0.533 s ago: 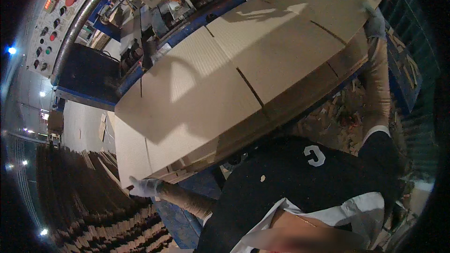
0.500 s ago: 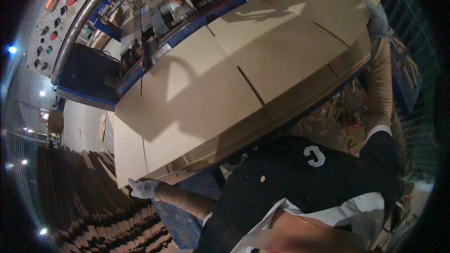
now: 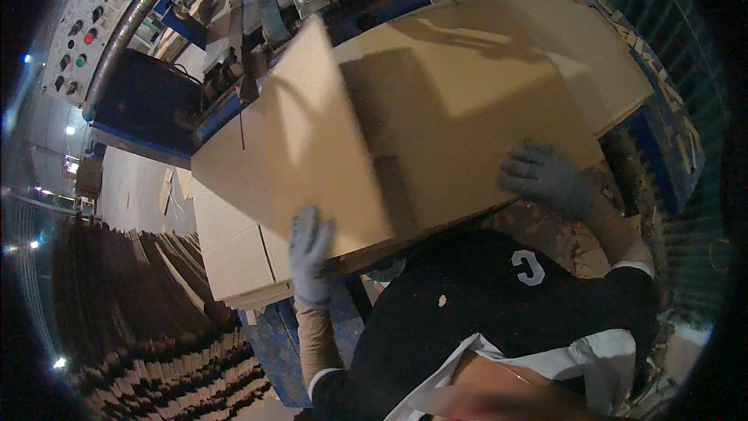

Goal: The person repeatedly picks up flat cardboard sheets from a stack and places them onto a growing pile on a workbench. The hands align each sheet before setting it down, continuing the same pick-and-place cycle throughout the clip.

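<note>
A brown cardboard sheet (image 3: 460,101) lies on a stack of creased cardboard (image 3: 230,222) in front of me. One panel (image 3: 323,148) of cardboard stands tilted up left of the middle, its right edge blurred. At that panel's near edge is my gloved left hand (image 3: 310,261), its fingers stretched out and touching the board. My gloved right hand (image 3: 549,178) is over the near right part of the sheet, fingers spread, gripping nothing. Whether its palm presses on the board is hidden.
A blue machine (image 3: 374,19) runs along the far side of the stack. Its control panel (image 3: 86,31) with buttons and a red light is at upper left. Many cardboard pieces (image 3: 132,304) are stacked at lower left. Green mesh (image 3: 670,54) borders the right, and scraps litter the floor.
My left hand has left the sheet's left corner and moved right. My right hand has come from the far right corner to the near side. A panel now stands tilted up.
</note>
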Action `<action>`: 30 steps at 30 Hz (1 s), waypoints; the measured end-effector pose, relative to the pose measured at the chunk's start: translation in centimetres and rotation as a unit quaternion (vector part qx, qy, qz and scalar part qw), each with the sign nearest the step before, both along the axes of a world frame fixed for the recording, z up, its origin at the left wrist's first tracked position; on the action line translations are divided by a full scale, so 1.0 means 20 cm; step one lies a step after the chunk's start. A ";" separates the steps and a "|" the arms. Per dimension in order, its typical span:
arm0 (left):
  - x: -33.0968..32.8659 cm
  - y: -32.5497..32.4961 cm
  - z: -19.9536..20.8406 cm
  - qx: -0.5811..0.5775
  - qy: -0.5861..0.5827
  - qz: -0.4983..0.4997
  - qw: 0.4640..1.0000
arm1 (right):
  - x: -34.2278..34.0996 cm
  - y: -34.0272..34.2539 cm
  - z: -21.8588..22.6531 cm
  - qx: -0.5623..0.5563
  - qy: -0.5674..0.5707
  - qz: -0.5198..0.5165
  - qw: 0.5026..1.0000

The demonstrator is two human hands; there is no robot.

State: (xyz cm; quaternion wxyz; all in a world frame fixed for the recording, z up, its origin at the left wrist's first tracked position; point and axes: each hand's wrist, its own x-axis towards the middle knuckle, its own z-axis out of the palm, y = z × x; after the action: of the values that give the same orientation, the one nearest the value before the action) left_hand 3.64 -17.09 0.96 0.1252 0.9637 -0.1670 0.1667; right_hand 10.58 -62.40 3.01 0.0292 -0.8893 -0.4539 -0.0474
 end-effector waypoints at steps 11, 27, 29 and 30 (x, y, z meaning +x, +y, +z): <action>0.30 0.00 0.04 0.116 0.006 -0.082 0.990 | 0.52 -0.03 -0.06 0.040 -0.060 0.022 0.997; 1.14 0.07 -0.11 -0.026 -0.085 0.214 0.973 | 1.09 0.21 -0.12 0.062 -0.104 -0.299 0.946; 0.88 0.21 -0.14 -0.071 -0.096 0.323 0.939 | 0.88 -0.01 -0.07 0.134 0.043 -0.386 0.912; 0.74 0.31 -0.15 -0.104 -0.100 0.385 0.912 | 0.78 -0.14 -0.06 0.170 0.048 -0.436 0.883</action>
State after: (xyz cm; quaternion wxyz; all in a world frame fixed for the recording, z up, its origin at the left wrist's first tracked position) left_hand 18.50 -10.90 -2.13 0.1335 0.9131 0.2236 0.3137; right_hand 26.14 -65.11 1.84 0.1782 -0.9800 -0.0036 -0.0888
